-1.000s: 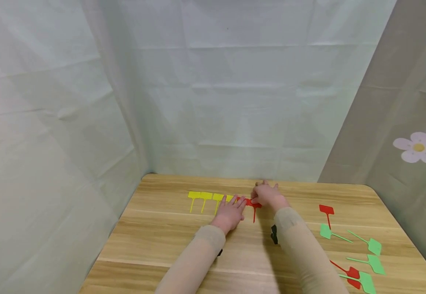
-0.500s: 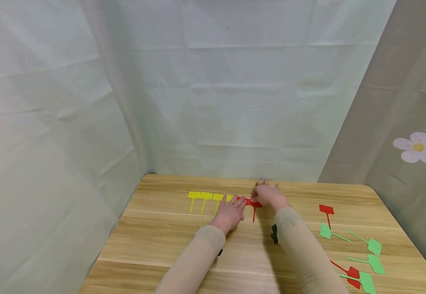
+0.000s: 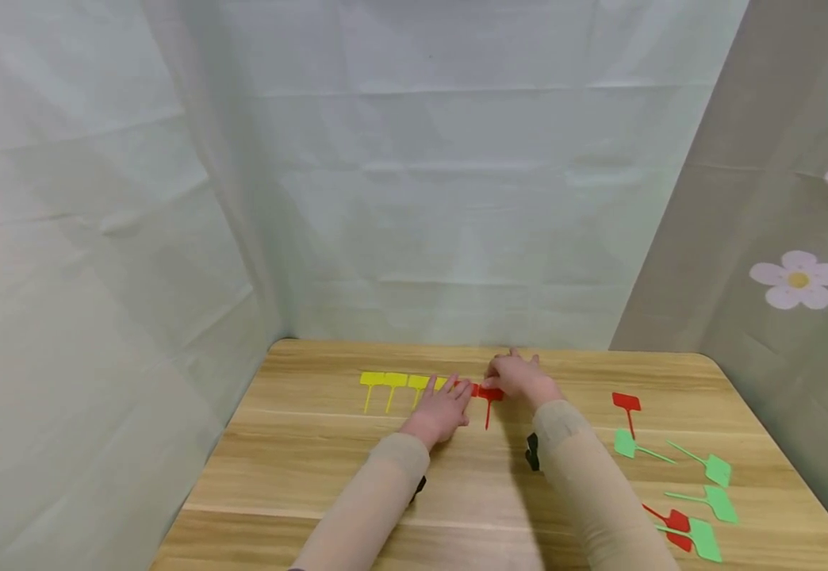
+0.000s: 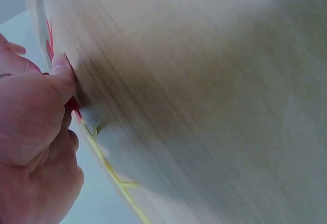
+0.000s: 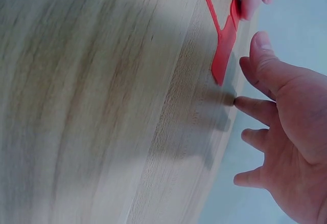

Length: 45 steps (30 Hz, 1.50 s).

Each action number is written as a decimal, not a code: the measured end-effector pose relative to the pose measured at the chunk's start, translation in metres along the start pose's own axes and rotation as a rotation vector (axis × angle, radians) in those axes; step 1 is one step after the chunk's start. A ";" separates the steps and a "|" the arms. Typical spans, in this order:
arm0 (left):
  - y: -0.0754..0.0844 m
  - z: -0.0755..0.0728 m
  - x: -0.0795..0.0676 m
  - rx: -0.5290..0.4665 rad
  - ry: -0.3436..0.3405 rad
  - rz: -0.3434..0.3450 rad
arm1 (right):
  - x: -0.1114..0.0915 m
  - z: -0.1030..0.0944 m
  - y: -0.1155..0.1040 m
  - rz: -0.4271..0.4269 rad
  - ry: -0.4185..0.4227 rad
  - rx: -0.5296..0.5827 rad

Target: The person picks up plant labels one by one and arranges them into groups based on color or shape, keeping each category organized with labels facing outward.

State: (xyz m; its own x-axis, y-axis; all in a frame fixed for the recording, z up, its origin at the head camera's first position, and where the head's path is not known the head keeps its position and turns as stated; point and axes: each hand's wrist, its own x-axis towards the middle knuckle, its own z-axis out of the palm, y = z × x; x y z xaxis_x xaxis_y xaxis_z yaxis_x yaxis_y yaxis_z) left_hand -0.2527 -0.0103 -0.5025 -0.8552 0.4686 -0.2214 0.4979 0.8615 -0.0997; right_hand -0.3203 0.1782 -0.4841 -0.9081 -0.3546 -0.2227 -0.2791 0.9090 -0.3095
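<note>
A row of flat T-shaped plant labels lies near the table's back edge: several yellow labels (image 3: pixel 396 380) at the left, then red ones. My left hand (image 3: pixel 441 411) rests over the join between the two colours, fingers spread, covering parts of the labels. In the right wrist view, the red plant label (image 5: pixel 224 55) at the row's right end lies close to the tips of my right hand (image 5: pixel 294 116). That hand has its thumb and index near each other and its other fingers apart. From the head view, its thumb overlaps this label's top edge.
On the right of the wooden table (image 3: pixel 300 468) lie loose labels: a red one (image 3: pixel 626 402), several green ones (image 3: pixel 719 503), and another red one (image 3: pixel 680 521) partly under a green label. Pale cloth walls (image 3: pixel 457 198) stand behind the table and along its sides.
The head view has shifted slightly, so the table and labels sit a little further left. Both hands stay in about the same place by the row.
</note>
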 end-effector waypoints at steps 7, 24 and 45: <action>-0.005 0.001 0.003 -0.045 0.002 0.015 | -0.001 0.000 0.000 -0.008 0.011 0.010; -0.006 -0.007 0.000 -0.080 -0.023 0.020 | -0.004 -0.003 -0.002 0.015 0.004 0.014; -0.003 -0.007 0.000 -0.064 0.013 0.021 | -0.006 -0.007 -0.001 0.007 -0.002 0.017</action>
State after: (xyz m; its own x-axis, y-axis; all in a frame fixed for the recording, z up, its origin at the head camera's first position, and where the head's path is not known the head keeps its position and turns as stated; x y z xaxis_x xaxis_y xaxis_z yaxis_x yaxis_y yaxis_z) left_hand -0.2552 -0.0121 -0.4957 -0.8466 0.4889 -0.2102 0.5059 0.8620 -0.0325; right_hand -0.3164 0.1811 -0.4760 -0.9093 -0.3486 -0.2272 -0.2673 0.9078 -0.3231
